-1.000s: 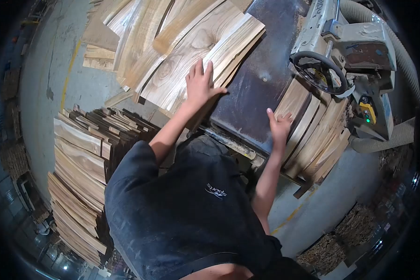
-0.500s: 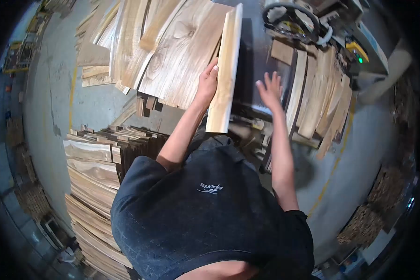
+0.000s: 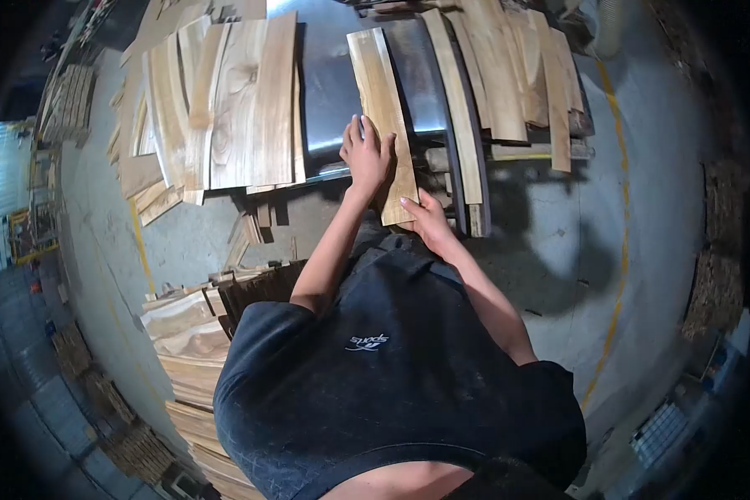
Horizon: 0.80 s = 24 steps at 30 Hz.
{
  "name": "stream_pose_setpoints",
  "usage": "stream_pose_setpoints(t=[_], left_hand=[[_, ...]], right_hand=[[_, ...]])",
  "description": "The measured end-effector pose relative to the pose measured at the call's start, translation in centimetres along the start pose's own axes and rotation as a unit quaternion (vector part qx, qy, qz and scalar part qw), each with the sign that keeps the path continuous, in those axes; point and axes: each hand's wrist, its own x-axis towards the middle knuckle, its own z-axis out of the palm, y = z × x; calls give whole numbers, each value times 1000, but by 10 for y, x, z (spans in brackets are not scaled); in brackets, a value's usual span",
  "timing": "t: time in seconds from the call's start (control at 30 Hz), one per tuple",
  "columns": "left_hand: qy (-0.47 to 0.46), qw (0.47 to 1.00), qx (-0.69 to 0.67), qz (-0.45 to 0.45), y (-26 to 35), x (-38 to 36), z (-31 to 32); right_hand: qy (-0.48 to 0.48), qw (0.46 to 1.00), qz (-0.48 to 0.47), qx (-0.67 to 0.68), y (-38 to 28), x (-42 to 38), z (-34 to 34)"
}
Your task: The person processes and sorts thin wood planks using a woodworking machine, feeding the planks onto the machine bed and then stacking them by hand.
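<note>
A narrow wooden board (image 3: 382,92) lies lengthwise over the dark metal tabletop (image 3: 325,92), its near end sticking out past the table edge toward my body. My right hand (image 3: 429,220) grips that near end, thumb on the top face and fingers partly hidden beneath. My left hand (image 3: 367,158) is at the board's left edge, fingers stretched forward and apart, with the thumb over the wood.
Wide boards (image 3: 250,108) are laid out at the left of the table. More planks (image 3: 496,75) lie on the right side beside a dark rail. A tall stack of boards (image 3: 196,367) stands at my left on the concrete floor (image 3: 550,225), which has yellow lines.
The board has turned and moved forward onto the tabletop. My left hand has loosened from its grip, and my right hand has come from the right to hold the near end.
</note>
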Motion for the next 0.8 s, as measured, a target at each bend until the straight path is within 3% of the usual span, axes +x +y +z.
stream_pose_setpoints(t=[0.03,0.1,0.23,0.3,0.4,0.5,0.53,0.63,0.7,0.77,0.8], left_hand=[[44,993,77,73,-5,-1,17],[32,994,72,80,-3,3,45],[42,991,89,89,24,17,76],[71,989,92,87,34,28,87],[81,991,72,83,36,52,87],[78,991,57,98,33,79,84],[79,991,46,95,32,91,87],[86,989,71,98,29,129,92],[75,993,28,87,32,155,80],[96,989,20,108,23,182,86],[75,990,6,122,17,196,87]], right_hand=[[4,1000,-6,3,4,0,-8],[79,987,5,139,17,3,-24],[120,951,5,286,39,22,-53],[98,967,5,234,33,26,-57],[126,982,89,107,29,50,-69],[95,991,91,17,-5,55,-49],[129,988,78,-16,-18,59,-36],[150,986,58,-49,-40,91,-33],[158,986,48,2,-53,119,-34],[110,991,69,30,-70,147,-41],[159,984,72,30,-77,159,-37]])
